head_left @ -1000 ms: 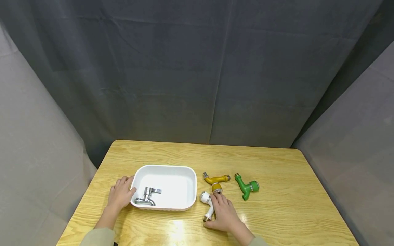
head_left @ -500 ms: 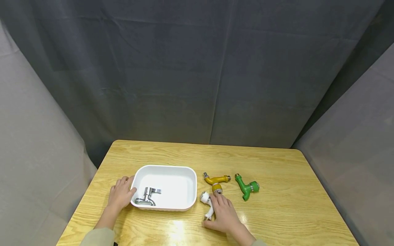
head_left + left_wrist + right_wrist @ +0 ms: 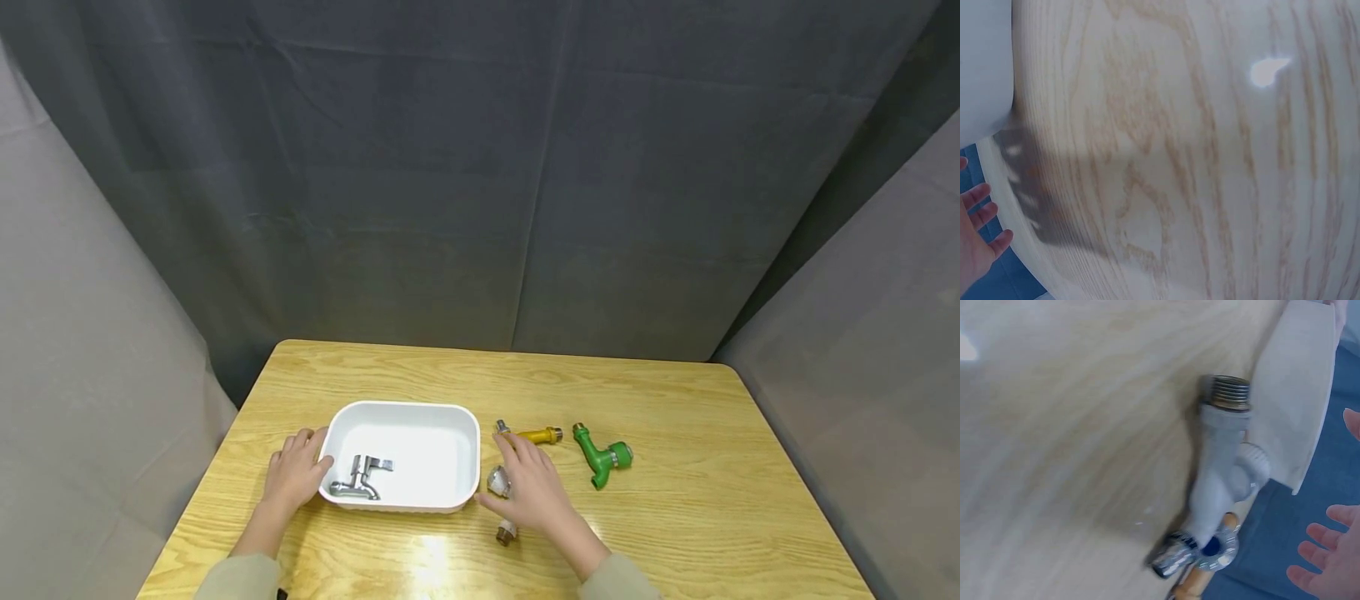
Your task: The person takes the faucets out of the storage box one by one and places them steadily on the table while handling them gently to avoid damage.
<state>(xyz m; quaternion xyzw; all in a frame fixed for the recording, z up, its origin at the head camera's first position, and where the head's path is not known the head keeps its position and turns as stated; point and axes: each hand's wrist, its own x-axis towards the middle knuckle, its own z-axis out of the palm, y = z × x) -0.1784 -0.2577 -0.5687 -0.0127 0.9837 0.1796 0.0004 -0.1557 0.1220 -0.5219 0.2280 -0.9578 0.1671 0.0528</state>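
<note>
A white plastic tub (image 3: 405,405) stands on the table's left half with a chrome faucet (image 3: 358,477) lying inside it. My left hand (image 3: 294,472) rests against the tub's left end, thumb at the rim, fingers loosely extended. My right hand (image 3: 532,490) hovers over a white faucet (image 3: 1216,465), covering its middle in the head view. The right wrist view shows that faucet lying apart from the fingers, threaded end bare. Beyond it is a yellow faucet (image 3: 543,435), partly hidden behind my right fingertips. A green faucet (image 3: 602,458) lies farther right.
The wooden table (image 3: 697,500) has rounded back corners. A dark grey curtain (image 3: 420,208) hangs behind it, and lighter grey cloth panels (image 3: 862,375) flank both sides. The tub's right wall stands close to my right thumb.
My right hand has let go of the white faucet and moved up and left over it, now overlapping the yellow one. My left hand has stayed in place.
</note>
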